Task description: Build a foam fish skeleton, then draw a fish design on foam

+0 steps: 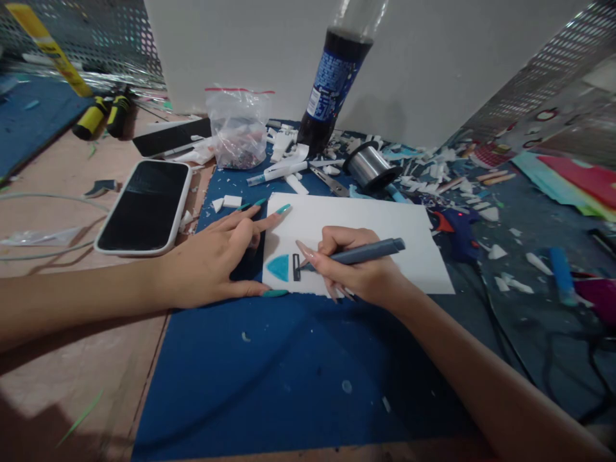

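Note:
A white sheet of paper lies on a dark blue mat. At its left end are a filled blue pointed shape and, right beside it, a small black outlined rectangle. My right hand is closed around a dark grey marker, its tip down by the black rectangle. My left hand rests with fingers spread at the left edge of the paper; the index finger and thumb touch the sheet. Nothing is held in it.
A white-cased phone lies left. Behind the paper stand a cola bottle, a zip bag and a wire spool, among white scraps and pliers. A blue glue gun with its cable is at the right.

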Demonstrator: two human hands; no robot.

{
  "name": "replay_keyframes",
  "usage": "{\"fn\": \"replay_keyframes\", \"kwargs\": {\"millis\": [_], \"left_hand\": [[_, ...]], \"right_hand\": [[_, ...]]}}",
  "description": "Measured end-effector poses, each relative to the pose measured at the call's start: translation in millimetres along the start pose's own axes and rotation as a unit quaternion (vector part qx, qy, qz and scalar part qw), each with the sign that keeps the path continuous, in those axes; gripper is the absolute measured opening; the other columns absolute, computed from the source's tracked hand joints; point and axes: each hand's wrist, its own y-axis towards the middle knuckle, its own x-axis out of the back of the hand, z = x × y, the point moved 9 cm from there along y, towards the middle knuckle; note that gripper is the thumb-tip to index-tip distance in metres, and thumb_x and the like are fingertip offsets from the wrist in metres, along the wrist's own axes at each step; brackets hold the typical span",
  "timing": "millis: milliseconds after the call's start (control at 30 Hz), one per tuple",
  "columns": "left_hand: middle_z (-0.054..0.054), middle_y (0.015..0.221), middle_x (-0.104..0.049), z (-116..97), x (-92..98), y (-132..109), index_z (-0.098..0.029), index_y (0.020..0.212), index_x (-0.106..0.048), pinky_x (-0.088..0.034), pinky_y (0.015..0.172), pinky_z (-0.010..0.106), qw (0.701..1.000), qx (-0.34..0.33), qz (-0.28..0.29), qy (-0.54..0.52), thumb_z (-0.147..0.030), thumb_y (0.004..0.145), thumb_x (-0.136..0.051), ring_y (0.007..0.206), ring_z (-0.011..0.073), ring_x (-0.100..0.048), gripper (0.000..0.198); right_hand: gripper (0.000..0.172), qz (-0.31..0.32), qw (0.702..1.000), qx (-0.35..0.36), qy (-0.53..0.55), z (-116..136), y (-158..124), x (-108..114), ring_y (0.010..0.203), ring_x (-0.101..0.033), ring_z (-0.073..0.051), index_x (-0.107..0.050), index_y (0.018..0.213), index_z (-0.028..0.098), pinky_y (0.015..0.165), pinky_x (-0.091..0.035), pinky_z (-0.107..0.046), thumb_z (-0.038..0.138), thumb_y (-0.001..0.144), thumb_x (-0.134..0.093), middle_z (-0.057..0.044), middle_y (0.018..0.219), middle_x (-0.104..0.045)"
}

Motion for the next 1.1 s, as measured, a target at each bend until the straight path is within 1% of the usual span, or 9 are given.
{"fn": "replay_keyframes", "kwargs": {"millis": [133, 267, 400, 500, 600, 767, 867, 1000, 1100], "left_hand": [[0.016, 0.152, -0.031, -0.7, 0.2, 0.8, -0.021, 0.133, -0.023, -0.039, 0.106, 0.058, 1.000, 0.001, 0.000, -0.002, -0.062, 0.082, -0.054, 0.141, 0.0370, -0.027, 0.073], [0.016, 0.152, -0.031, -0.9, 0.2, 0.9, -0.021, 0.134, -0.022, -0.040, 0.106, 0.057, 1.000, 0.002, 0.003, -0.001, -0.062, 0.082, -0.054, 0.141, 0.0372, -0.027, 0.074], [0.017, 0.152, -0.031, -0.9, -0.6, 1.1, -0.020, 0.137, -0.018, -0.039, 0.106, 0.057, 1.000, 0.004, 0.012, -0.001, -0.062, 0.082, -0.054, 0.141, 0.0373, -0.026, 0.077], [0.017, 0.153, -0.029, -0.9, -1.5, 1.1, -0.021, 0.137, -0.017, -0.040, 0.106, 0.057, 1.000, 0.003, 0.014, 0.006, -0.062, 0.082, -0.054, 0.141, 0.0375, -0.027, 0.078], [0.017, 0.153, -0.029, -1.0, -1.9, 0.9, -0.019, 0.138, -0.014, -0.041, 0.105, 0.057, 1.000, 0.002, 0.011, 0.014, -0.063, 0.083, -0.052, 0.141, 0.0371, -0.026, 0.081], [0.017, 0.153, -0.029, -0.7, -2.3, 1.0, -0.020, 0.133, -0.023, -0.041, 0.105, 0.056, 1.000, 0.005, 0.019, 0.016, -0.064, 0.082, -0.052, 0.141, 0.0373, -0.026, 0.074], [0.016, 0.153, -0.030, 0.1, -1.6, 1.1, -0.019, 0.132, -0.024, -0.040, 0.106, 0.057, 1.000, 0.010, 0.018, 0.011, -0.064, 0.082, -0.053, 0.142, 0.0367, -0.024, 0.073], [0.015, 0.153, -0.030, -0.6, 0.3, 0.9, -0.021, 0.127, -0.030, -0.040, 0.106, 0.056, 1.000, 0.002, 0.004, 0.000, -0.063, 0.082, -0.053, 0.141, 0.0364, -0.027, 0.065], [0.015, 0.153, -0.031, -0.5, 0.2, 0.7, -0.021, 0.131, -0.027, -0.040, 0.106, 0.056, 1.000, 0.000, 0.002, 0.000, -0.063, 0.082, -0.053, 0.141, 0.0370, -0.027, 0.070]], "right_hand": [[0.033, 0.022, 1.000, 0.005, 0.000, 0.5, -0.4, -3.6, 0.041, -0.052, -0.007, -0.043, 0.056, 0.018, 0.043, -0.041, -0.020, 0.020, 0.084, -0.062, 0.006, 0.049, -0.050], [0.033, -0.009, 1.000, -0.002, 0.017, -0.8, -0.7, 1.7, 0.038, -0.051, -0.006, -0.042, 0.058, 0.019, 0.039, -0.038, -0.019, 0.021, 0.085, -0.060, 0.007, 0.046, -0.048], [0.034, 0.022, 1.000, -0.006, 0.016, -1.4, -1.0, -3.6, 0.038, -0.051, -0.007, -0.042, 0.056, 0.018, 0.038, -0.038, -0.019, 0.019, 0.084, -0.062, 0.006, 0.047, -0.049], [0.033, -0.014, 1.000, -0.012, 0.022, -4.1, -1.1, 2.8, 0.038, -0.050, -0.006, -0.042, 0.059, 0.019, 0.039, -0.036, -0.019, 0.022, 0.086, -0.061, 0.006, 0.047, -0.050], [0.033, 0.004, 1.000, -0.013, 0.025, -5.7, -1.1, -1.5, 0.039, -0.050, -0.006, -0.042, 0.059, 0.019, 0.040, -0.037, -0.019, 0.022, 0.086, -0.061, 0.006, 0.047, -0.050], [0.034, -0.044, 0.999, -0.003, 0.010, -4.7, -0.7, 5.2, 0.041, -0.047, -0.006, -0.042, 0.060, 0.019, 0.042, -0.036, -0.021, 0.024, 0.087, -0.061, 0.006, 0.049, -0.050], [0.035, -0.007, 1.000, -0.005, 0.022, -5.0, 0.2, -1.6, 0.041, -0.047, -0.007, -0.042, 0.059, 0.019, 0.042, -0.035, -0.021, 0.024, 0.087, -0.062, 0.006, 0.047, -0.048], [0.034, -0.044, 0.999, -0.002, 0.027, -5.1, 0.1, 5.6, 0.042, -0.046, -0.007, -0.042, 0.060, 0.019, 0.044, -0.036, -0.022, 0.025, 0.088, -0.061, 0.006, 0.048, -0.050], [0.036, -0.017, 1.000, -0.010, 0.017, -7.2, 0.3, 0.7, 0.040, -0.045, -0.006, -0.041, 0.058, 0.019, 0.044, -0.035, -0.021, 0.024, 0.087, -0.062, 0.006, 0.047, -0.049]]}}
